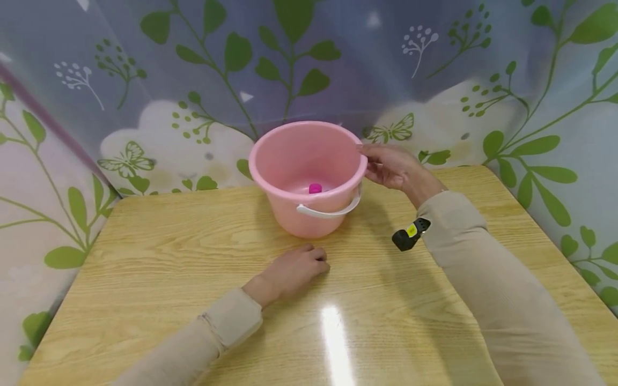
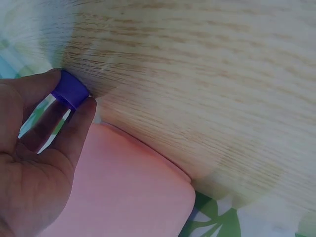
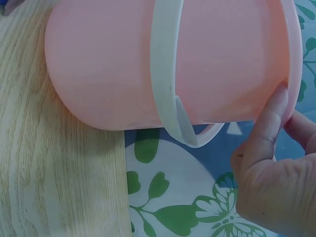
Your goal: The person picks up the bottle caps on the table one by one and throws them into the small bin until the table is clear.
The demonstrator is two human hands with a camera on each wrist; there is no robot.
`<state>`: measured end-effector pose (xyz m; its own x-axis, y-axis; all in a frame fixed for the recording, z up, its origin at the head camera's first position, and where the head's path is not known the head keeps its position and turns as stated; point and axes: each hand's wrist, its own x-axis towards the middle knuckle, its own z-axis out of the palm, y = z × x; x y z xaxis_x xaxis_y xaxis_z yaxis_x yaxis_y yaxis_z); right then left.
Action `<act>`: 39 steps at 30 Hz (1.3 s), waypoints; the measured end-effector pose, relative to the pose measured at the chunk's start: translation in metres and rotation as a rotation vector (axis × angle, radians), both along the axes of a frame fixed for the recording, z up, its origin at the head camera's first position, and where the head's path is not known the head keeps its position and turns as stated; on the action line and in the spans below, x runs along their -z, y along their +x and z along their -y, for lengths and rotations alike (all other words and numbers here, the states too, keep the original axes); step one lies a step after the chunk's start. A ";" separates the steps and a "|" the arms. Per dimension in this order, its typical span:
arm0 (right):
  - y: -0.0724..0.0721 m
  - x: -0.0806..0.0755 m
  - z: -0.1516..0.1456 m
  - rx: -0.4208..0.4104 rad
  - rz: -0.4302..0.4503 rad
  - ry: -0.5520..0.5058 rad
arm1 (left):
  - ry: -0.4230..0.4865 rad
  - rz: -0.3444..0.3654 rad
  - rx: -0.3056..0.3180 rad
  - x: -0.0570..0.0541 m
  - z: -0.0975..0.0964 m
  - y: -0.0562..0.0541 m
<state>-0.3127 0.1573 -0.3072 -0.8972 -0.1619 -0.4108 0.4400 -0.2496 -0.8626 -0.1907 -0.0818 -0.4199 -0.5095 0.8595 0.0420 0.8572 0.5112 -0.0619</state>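
A pink bucket [image 1: 289, 214] stands upright at the back of the table, its white handle [image 3: 165, 59] hanging down on the near side. My right hand [image 1: 388, 163] grips the bucket's rim at the right, thumb and fingers on either side of the edge. Inside, a small magenta object [image 1: 315, 188] lies on the bottom. Just in front of the bucket, my left hand [image 1: 294, 271] is low over the table. Its thumb and fingertips pinch a small blue cap-like piece [image 2: 71, 90], which the hand hides in the head view.
The wood-grain table [image 1: 159, 279] ends close behind the bucket. A patterned curtain [image 1: 193, 69] with leaves and butterflies hangs behind the table and along its sides. A black device [image 1: 410, 234] is strapped at the right wrist.
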 end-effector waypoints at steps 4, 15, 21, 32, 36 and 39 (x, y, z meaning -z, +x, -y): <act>0.000 0.001 -0.002 -0.007 -0.010 0.012 | 0.016 0.028 0.014 -0.002 0.001 0.000; -0.003 0.001 -0.001 -0.003 -0.004 0.025 | 0.185 0.034 0.032 -0.065 0.022 0.008; -0.002 0.001 -0.002 -0.002 -0.006 0.017 | 0.218 0.041 0.089 -0.122 0.022 0.013; -0.001 0.000 -0.003 0.004 -0.006 0.015 | 0.442 -0.024 0.058 -0.192 0.031 -0.030; -0.001 0.001 -0.002 0.006 -0.009 0.025 | 0.441 -0.025 -0.019 -0.187 0.031 -0.055; -0.001 0.001 -0.001 -0.001 -0.016 0.012 | 0.455 -0.017 -0.067 -0.178 0.031 -0.071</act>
